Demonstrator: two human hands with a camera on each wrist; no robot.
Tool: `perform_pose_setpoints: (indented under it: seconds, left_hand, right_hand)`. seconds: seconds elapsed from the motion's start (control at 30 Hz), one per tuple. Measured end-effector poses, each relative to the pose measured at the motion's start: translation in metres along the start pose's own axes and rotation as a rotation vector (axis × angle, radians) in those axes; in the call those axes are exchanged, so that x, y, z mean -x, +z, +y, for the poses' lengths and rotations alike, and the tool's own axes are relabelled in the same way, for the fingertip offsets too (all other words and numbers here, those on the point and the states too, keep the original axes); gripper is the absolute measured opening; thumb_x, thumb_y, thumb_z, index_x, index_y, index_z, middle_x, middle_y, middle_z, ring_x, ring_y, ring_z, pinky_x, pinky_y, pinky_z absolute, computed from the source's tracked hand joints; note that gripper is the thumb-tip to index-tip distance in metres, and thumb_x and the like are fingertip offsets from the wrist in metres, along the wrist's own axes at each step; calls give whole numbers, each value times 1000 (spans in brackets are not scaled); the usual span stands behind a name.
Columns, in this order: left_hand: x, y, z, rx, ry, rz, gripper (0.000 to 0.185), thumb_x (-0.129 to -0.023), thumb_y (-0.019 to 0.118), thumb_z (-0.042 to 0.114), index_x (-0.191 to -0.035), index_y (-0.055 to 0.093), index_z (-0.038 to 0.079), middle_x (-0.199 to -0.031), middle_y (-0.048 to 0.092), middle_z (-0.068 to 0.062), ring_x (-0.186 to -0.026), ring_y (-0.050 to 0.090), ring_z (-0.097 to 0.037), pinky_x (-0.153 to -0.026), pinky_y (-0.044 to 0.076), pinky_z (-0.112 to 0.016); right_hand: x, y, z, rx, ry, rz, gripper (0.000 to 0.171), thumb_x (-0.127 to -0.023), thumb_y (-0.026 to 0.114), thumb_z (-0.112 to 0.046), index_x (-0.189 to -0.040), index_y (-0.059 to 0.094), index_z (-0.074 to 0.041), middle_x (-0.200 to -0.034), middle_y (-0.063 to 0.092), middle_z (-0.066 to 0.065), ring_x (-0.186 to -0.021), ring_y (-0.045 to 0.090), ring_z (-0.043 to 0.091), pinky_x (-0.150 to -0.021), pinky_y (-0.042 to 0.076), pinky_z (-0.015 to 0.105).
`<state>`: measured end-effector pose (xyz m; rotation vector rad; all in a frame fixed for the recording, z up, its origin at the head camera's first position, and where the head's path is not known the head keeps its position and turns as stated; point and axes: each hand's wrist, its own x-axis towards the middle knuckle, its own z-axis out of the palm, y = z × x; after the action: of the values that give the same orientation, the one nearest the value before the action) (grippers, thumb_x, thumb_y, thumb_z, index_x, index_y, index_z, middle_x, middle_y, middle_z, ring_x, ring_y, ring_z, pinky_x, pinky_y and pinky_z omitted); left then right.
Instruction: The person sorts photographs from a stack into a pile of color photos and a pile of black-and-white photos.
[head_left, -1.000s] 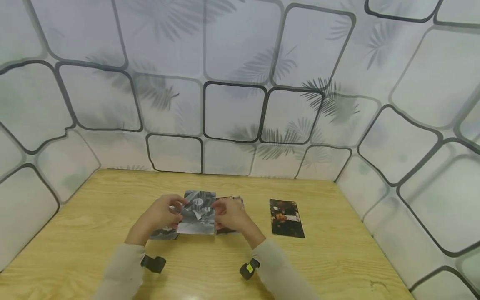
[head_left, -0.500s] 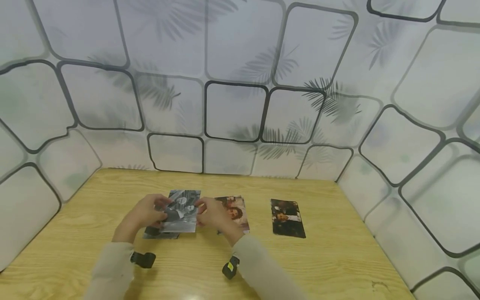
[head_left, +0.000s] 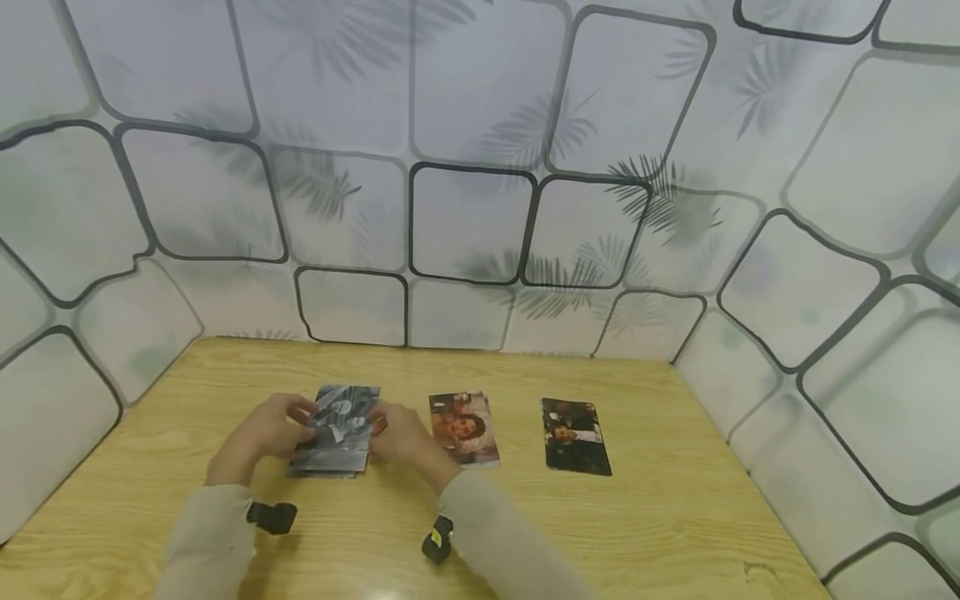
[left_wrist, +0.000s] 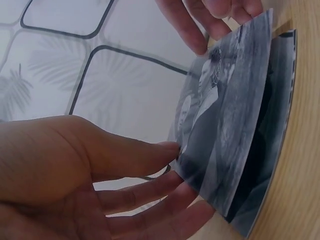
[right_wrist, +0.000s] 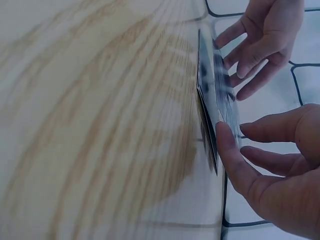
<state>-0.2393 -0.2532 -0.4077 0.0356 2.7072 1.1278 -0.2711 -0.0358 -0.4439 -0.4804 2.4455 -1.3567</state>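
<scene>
A black-and-white photograph (head_left: 341,425) is held by its two side edges just above a similar black-and-white photograph (left_wrist: 282,75), which lies on the table. My left hand (head_left: 264,432) pinches its left edge, thumb on the near face and fingers behind, as the left wrist view shows. On the opposite edge my right hand (head_left: 401,435) grips with thumb and fingertips. A narrow dark gap separates the two prints in the left wrist view. Most of the lower print is hidden by the upper one.
Right of my hands lies a small stack of colour photographs (head_left: 465,429), a face on the top one. Farther right is a dark colour photograph (head_left: 576,436). The wooden table (head_left: 645,533) meets a patterned wall covering (head_left: 472,225) at the back and sides.
Both hands have moved left with the black-and-white photograph and lowered it over the similar print. The colour stack, partly covered earlier, now shows fully.
</scene>
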Motion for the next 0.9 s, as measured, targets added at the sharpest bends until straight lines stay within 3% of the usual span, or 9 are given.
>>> perform_pose_setpoints:
  seconds: [0.13,0.3,0.47,0.9]
  left_hand:
    - [1,-4,-4,-5,-20,-18,42,-96,62,-1,-134,53,-16,-128,56,-42,-97,70,-36,-71,65,-42]
    - [1,-4,-6,-3,-30,-46,42,-96,63,-2,-133,52,-18,-127,55,-45,-94,70,-37,-69,65,-43]
    - [2,-4,-7,20,-36,-59,44,-96,62,-2,-134,49,-20,-127,53,-47,-99,69,-44,-71,66,-46]
    - [2,-3,-9,26,-49,-68,47,-98,62,0,-137,45,-20,-129,52,-47,-106,67,-50,-74,66,-48]
  right_hand:
    - [-1,5,-4,91,-28,2,41,-84,68,7,-125,68,3,-99,70,10,-74,75,17,-63,62,20]
    - [-1,9,-7,253,-42,20,37,-87,71,-4,-124,71,-1,-110,75,11,-98,74,19,-82,61,22]
    - [1,11,-9,272,-24,3,36,-89,69,-5,-125,71,-2,-115,75,11,-107,72,23,-87,61,26]
    - [4,9,-11,298,-31,-23,35,-92,67,-7,-127,70,-2,-114,75,11,-105,71,21,-84,61,26]
